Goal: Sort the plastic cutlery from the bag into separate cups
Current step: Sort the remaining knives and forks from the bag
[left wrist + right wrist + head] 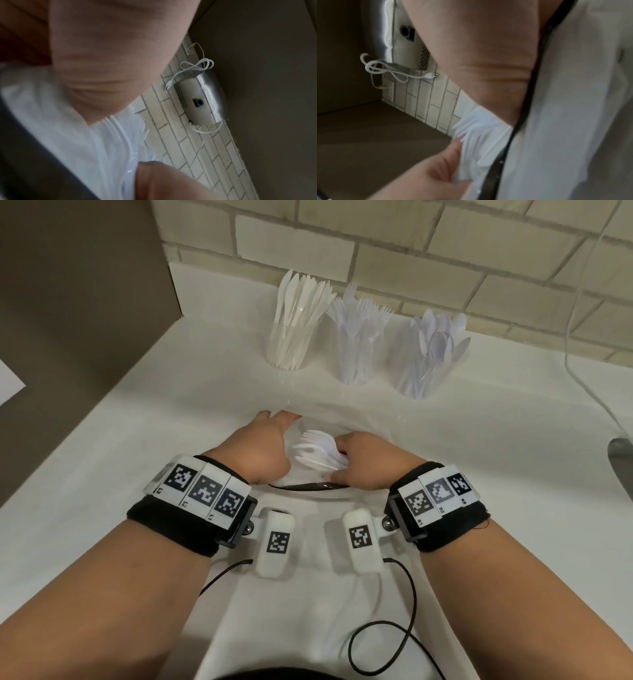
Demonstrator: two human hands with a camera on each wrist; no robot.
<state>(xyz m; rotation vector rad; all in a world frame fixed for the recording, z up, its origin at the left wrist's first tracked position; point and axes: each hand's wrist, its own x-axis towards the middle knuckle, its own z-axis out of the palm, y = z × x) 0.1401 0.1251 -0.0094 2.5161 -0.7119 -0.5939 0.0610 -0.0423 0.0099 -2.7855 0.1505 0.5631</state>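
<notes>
Three clear cups stand in a row by the tiled wall: knives [289, 344], forks [356, 354], spoons [424, 364]. In front of them a clear plastic bag [342, 412] lies on the white counter. My right hand [359, 455] grips a bundle of white forks [317, 451] at the bag's mouth. The right wrist view shows the same forks [479, 135], blurred, below the palm. My left hand [279, 417] is at the bag's left edge, fingers bent over the film. Its fingertips are hidden. White cutlery [111, 142] shows, blurred, under the left palm.
A brown cabinet panel [85, 285] bounds the counter on the left. A white cord [582, 337] hangs down the wall at the right, near a metal appliance [621, 460], seen also in the left wrist view [199, 102]. Black cables [394, 628] trail over my shirt.
</notes>
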